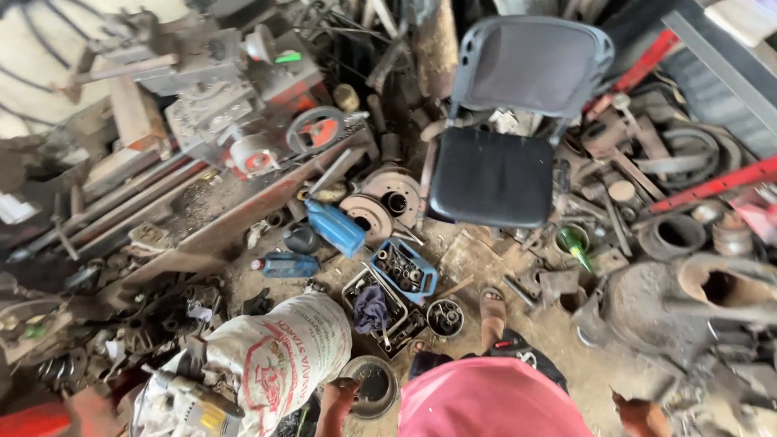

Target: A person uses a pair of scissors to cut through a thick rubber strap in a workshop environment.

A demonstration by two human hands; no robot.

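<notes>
Currently we stand over the clutter; left hand (pixel 338 398) touches the metal bowl (pixel 371 387) beside the sack (pixel 275 356), grip not readable. Right hand (pixel 639 414) hangs free, grip unclear too. Judged: reach stage; next needs firm hold on bowl rim.

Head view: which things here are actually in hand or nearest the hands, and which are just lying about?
In hand or nearest:
left hand at the round metal bowl
white printed sack beside it
right hand, contents unclear

Lying about:
black chair
blue tool tray
blue jug
brake discs
</notes>
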